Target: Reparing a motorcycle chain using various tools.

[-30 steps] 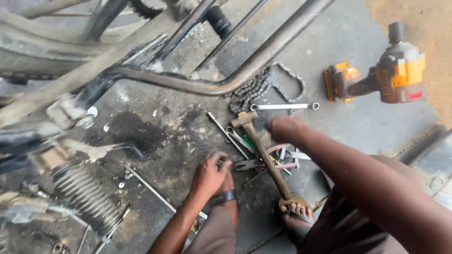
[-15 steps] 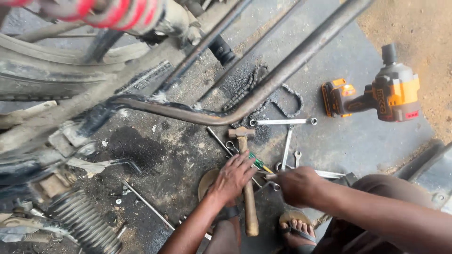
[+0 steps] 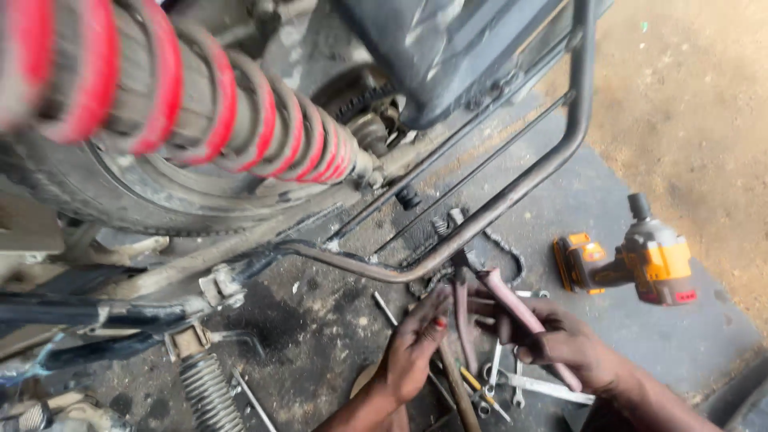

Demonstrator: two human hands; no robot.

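My right hand point(image 3: 564, 344) grips one pink-red handle of a pair of pliers point(image 3: 512, 304). The fingers of my left hand point(image 3: 412, 348) hold the other, darker handle. The handles are spread apart. The jaws of the pliers point up and sit against a bent grey metal tube point(image 3: 512, 196) of the motorcycle frame, beside a black bolt. A wooden-handled hammer point(image 3: 458, 392) lies on the ground between my hands, partly hidden by them.
A big red coil spring point(image 3: 200, 104) and a tyre point(image 3: 152, 204) fill the upper left. An orange and black power wrench point(image 3: 640, 260) lies at the right. Loose spanners point(image 3: 544, 388), a chain point(image 3: 516, 260) and a small grey spring point(image 3: 210, 394) lie on the oily floor.
The view has swung up toward the motorcycle. My hands have left the hammer on the ground and lifted the pliers up to the bent tube.
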